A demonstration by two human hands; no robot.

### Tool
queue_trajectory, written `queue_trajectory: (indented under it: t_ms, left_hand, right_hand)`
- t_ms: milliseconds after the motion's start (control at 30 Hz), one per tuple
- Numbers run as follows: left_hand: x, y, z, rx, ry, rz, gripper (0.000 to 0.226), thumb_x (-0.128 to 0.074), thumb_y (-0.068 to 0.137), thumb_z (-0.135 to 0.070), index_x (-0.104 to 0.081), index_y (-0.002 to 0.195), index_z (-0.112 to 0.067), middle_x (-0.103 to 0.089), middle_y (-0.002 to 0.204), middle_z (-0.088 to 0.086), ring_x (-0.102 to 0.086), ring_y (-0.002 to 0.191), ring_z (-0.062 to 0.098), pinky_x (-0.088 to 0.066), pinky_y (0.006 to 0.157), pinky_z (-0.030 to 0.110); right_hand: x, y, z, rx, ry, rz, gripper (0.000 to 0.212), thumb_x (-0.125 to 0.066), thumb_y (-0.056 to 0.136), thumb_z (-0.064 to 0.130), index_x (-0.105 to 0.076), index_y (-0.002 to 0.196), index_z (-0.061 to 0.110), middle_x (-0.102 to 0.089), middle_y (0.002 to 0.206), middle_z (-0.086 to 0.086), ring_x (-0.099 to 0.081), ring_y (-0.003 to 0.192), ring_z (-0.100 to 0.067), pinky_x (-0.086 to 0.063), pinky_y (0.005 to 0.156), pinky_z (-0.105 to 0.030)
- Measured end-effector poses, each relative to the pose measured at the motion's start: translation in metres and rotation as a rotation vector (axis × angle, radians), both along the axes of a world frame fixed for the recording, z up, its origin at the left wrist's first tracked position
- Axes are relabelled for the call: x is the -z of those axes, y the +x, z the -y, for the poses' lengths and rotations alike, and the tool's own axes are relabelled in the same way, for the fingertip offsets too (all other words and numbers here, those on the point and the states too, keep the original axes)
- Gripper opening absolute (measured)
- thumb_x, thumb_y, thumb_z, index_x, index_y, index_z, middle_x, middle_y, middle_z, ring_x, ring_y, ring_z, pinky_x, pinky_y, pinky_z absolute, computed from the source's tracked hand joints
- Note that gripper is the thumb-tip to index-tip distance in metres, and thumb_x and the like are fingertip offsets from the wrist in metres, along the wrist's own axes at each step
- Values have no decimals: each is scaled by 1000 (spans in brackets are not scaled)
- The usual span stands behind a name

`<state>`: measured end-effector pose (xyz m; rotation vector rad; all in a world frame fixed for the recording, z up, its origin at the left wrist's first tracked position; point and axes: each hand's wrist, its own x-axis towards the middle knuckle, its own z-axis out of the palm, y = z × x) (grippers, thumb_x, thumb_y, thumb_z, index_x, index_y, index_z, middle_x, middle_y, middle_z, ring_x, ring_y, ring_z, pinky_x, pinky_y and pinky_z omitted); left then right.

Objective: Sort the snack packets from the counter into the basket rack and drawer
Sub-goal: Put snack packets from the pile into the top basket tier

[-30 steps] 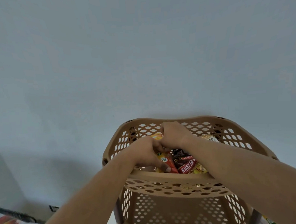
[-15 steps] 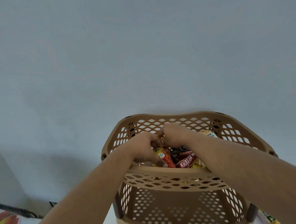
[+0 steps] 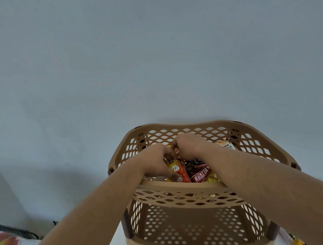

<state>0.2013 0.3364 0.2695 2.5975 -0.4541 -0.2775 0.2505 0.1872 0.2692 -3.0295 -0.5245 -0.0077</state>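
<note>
While both hands, left hand (image 3: 156, 161) and right hand (image 3: 189, 146), pinched an orange packet (image 3: 179, 169) at 12 o'clock in the basket (image 3: 188, 184), it looked light, crinkly and slippery, best held by its sealed ends.

Left hand (image 3: 160, 164) and right hand (image 3: 189, 146): both were bare, no gloves, rings or watch visible. Forearms were uncovered to frame edge; no sleeve showed. Left thumbnail was short, unpainted, visible at fingertip.

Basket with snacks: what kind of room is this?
Probably a home kitchen or pantry corner, though I can't be sure. A tan plastic basket rack stands against a plain painted wall, its top basket holding snack packets that both hands are arranging.
</note>
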Motion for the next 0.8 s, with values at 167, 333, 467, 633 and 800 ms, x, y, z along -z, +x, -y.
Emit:
queue_trajectory:
  t_ms: [167, 333, 467, 633, 800]
  left_hand:
    - [0, 0, 0, 7, -10, 6, 67, -87, 64, -43, -60, 124, -31, -62, 119, -10, -58, 109, 11, -48, 92, 29]
    - [-4, -4, -2, -26, -85, 121, 79, -86, 57, -56, -59, 127, -31, -57, 127, -10, -52, 117, 11, -44, 95, 32]
    - [-10, -11, -1, -60, -247, 303, 82, -71, 58, -76, -60, 125, -31, -60, 121, -14, -58, 110, 7, -48, 88, 28]
    - [-18, -25, -4, -81, -258, 641, 79, -18, 86, -79, -62, 124, -26, -65, 121, -8, -57, 113, 9, -47, 95, 36]
    - [-23, -61, 5, -119, -113, 892, 80, -10, 90, -74, -61, 122, -21, -63, 122, -6, -56, 114, 14, -40, 95, 33]
  right_hand:
    - [1, 2, 1, 0, 1, -13, 41, -66, 89, 25, -59, 129, 27, -59, 131, 0, -55, 118, -19, -49, 96, -38]
    - [-4, 2, 3, 2, 92, 115, 39, -63, 89, 28, -57, 128, 31, -55, 136, 3, -48, 127, -21, -37, 105, -47]
    - [-18, -12, 9, 10, 256, 232, 33, -60, 89, 29, -59, 122, 29, -58, 130, 2, -53, 120, -21, -38, 102, -46]
    - [-30, -55, 12, -28, 342, 191, 50, -64, 85, 34, -52, 133, 28, -56, 133, 2, -53, 120, -21, -43, 102, -47]
    - [-23, -111, 40, -50, 434, 275, 51, -66, 86, 37, -52, 134, 28, -54, 136, 9, -49, 126, -13, -40, 104, -33]
